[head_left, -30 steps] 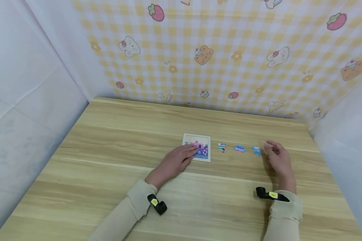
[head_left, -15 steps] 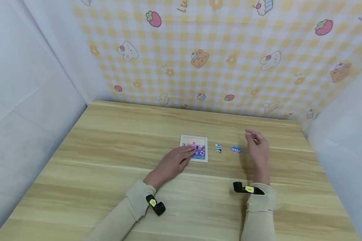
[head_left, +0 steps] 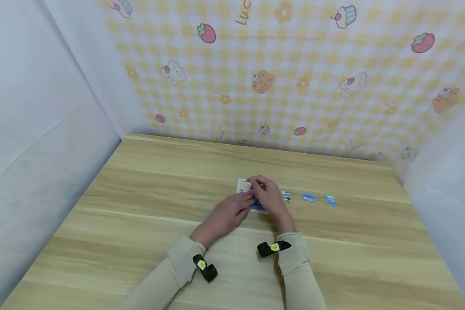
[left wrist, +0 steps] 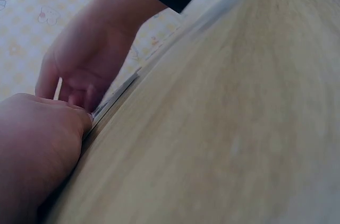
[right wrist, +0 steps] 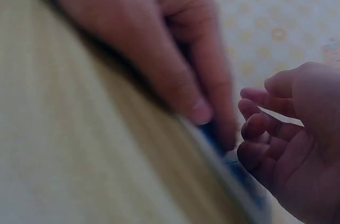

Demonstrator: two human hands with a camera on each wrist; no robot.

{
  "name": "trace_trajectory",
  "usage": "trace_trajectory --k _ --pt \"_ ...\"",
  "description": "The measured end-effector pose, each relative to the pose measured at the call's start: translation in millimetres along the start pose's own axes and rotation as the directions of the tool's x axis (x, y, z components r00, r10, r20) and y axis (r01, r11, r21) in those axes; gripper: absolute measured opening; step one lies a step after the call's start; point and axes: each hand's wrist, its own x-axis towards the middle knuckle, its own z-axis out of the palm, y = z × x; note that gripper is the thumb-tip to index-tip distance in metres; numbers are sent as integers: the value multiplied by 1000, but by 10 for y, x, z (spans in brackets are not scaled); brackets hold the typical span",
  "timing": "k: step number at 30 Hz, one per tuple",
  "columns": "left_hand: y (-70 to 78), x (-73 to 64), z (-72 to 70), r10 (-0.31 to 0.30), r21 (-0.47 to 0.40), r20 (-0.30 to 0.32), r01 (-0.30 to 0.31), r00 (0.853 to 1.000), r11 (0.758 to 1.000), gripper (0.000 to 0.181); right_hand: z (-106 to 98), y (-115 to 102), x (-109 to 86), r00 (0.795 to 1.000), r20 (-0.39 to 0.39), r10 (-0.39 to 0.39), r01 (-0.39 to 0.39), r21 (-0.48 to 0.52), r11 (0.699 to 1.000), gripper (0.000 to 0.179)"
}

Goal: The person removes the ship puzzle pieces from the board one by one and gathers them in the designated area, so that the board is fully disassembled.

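A small framed jigsaw puzzle [head_left: 240, 182] with a pink and blue picture lies on the wooden table, largely covered by both hands. My left hand [head_left: 227, 212] rests flat on it, its extended fingers pressing the picture near the left side. Over its right part is my right hand [head_left: 270, 199], fingers bent, fingertips close to those of the left. In the right wrist view the right hand [right wrist: 305, 139] pinches a thin, pale-edged puzzle piece [right wrist: 282, 118], seen nearly edge-on. The left hand [right wrist: 164, 38] overlaps the board's near edge there.
To the right of the board, three loose puzzle pieces lie in a row: a striped one [head_left: 286, 196], a blue bus-like one [head_left: 309, 198] and a light blue one [head_left: 330, 200]. A checked curtain [head_left: 279, 51] hangs behind the table [head_left: 170, 172].
My right hand has swung left from beyond the loose pieces to over the puzzle board. My left hand has stayed on the board. The head view has shifted slightly.
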Motion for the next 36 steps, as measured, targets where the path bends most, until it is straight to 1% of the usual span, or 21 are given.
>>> trace_trajectory --k 4,6,8,11,14,16,17,19,21,24,28,33,36 --pt "-7 -5 33 6 -13 -20 -7 1000 1000 36 77 96 0 1000 -9 -1 1 -53 999 26" --pt "-19 -12 34 -2 -31 -38 0 999 1000 36 90 127 8 1000 -13 -9 8 -84 996 26" --pt "-32 -13 30 -21 -42 -63 19 998 999 35 85 155 13 1000 -1 -23 23 -129 991 25" --pt "-55 -25 1 -93 -69 -119 85 988 994 38 77 170 19 999 21 -37 41 -205 978 24" --pt "-77 -35 -54 -186 -97 -165 172 969 980 47 68 160 20 998 41 -51 60 -261 963 24" --pt "-91 -47 -83 -241 -100 -163 227 957 969 56 58 143 18 996 58 -64 78 -283 956 23" --pt "-97 -51 -94 -259 -95 -150 246 954 964 60 52 137 18 995 70 -69 87 -293 952 23" --pt "-111 -60 -102 -276 -75 -117 269 954 960 64 40 129 20 991 99 -86 113 -310 944 26" --pt "-116 -62 -101 -283 -60 -86 278 955 959 66 29 119 21 987 128 -92 130 -326 936 29" --pt "-127 -60 -99 -286 -45 -61 284 956 958 66 28 105 30 984 158 -85 135 -342 930 35" --pt "-132 -47 -90 -300 -52 -56 297 952 953 65 34 102 42 985 164 -55 111 -354 928 36" --pt "-137 -23 -74 -339 -93 -67 333 938 939 68 49 102 49 986 161 -38 96 -369 925 33" --pt "-147 -13 -56 -358 -100 -73 351 931 931 69 58 101 52 986 162 -34 94 -377 922 31"
